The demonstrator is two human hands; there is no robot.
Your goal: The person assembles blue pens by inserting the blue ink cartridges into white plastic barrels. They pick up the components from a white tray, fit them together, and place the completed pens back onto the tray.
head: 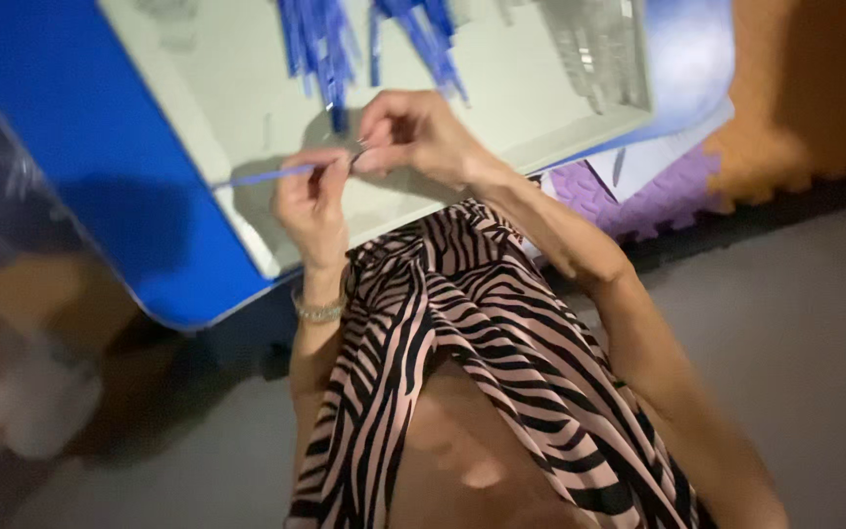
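Head view shows a thin blue strip (258, 177) pinched at its near end, held just above the pale tray (217, 108) near that tray's front edge. Left hand (313, 201) has its grip clenched on the strip; right hand (413, 135) meets it fingertip to fingertip, its grip closed on a small part at the strip's end, too blurred to name. A beaded bracelet (318, 312) circles the left wrist. Further back in the tray lie a bundle of blue strips (320, 44) and a clear plastic piece (599, 44). The tray rests on a blue worktop (80, 147). Purple (653, 201) and orange foam mats (795, 108) cover the grey floor (795, 294) beyond.
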